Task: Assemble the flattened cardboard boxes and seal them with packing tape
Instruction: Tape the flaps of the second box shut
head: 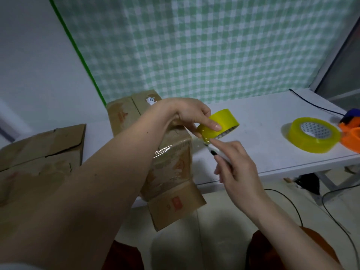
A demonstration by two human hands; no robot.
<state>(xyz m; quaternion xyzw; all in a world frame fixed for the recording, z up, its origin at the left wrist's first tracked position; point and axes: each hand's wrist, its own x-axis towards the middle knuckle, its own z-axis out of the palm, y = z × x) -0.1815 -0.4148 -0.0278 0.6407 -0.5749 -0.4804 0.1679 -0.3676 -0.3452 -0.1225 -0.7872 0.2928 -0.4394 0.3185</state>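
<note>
While my left hand (191,114) grips the yellow tape roll (219,125) at centre frame, fingers curled over its rim and the index finger laid along the outer band, my right hand (236,165) just below it pinches a small white cutter (219,153) with a black button, its tip touching the lower edge of the roll where a strip of clear tape (196,142) leaves it. That strip runs left from the roll to the near corner of the cardboard box (171,162), and I can see a glossy band of it already stuck across the box's side. The box stands on the near edge of the white table (253,117), under my left forearm, with one bottom flap (175,205) hanging open below the table edge, towards the bottom centre of the frame. At the left of the frame flattened cardboard boxes (39,151) lie on the table. At the right, well apart from my hands, a second roll of tape (313,137) lies flat on the table, just beside an orange tape dispenser (350,137) at the frame's edge. A green-checked curtain (214,45) fills the upper part of the frame behind the table, and black cables (331,207) trail across the floor at lower right.
</note>
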